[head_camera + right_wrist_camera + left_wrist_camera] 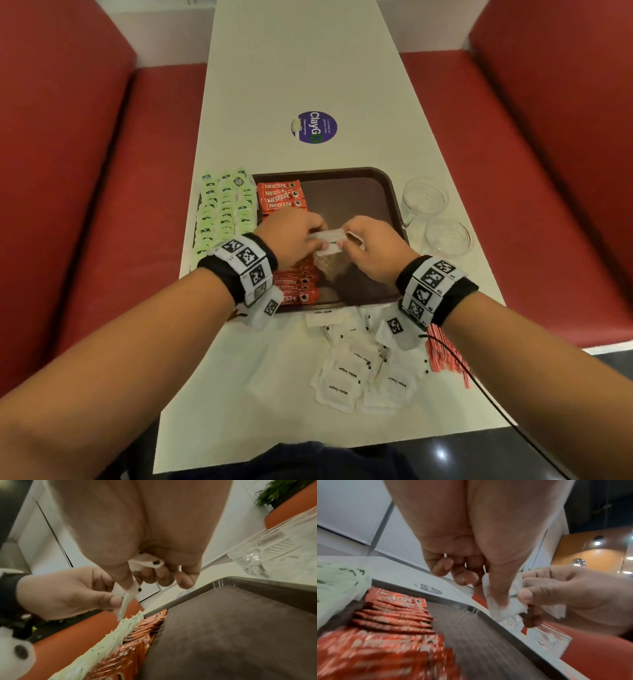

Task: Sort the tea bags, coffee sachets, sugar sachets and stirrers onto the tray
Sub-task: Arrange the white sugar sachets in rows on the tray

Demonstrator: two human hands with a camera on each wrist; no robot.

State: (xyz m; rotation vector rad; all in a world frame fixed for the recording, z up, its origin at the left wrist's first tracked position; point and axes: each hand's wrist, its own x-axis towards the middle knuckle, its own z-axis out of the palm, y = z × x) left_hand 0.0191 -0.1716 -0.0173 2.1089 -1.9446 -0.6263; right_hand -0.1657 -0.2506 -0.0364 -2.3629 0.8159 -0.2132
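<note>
White sugar sachets are pinched between the left hand and the right hand, held above the bare middle of the brown tray. On the tray's left side lie a row of orange coffee sachets and green tea bags. More sugar sachets and red-striped stirrers lie on the tabletop near the tray, and two glass mugs stand to its right.
</note>
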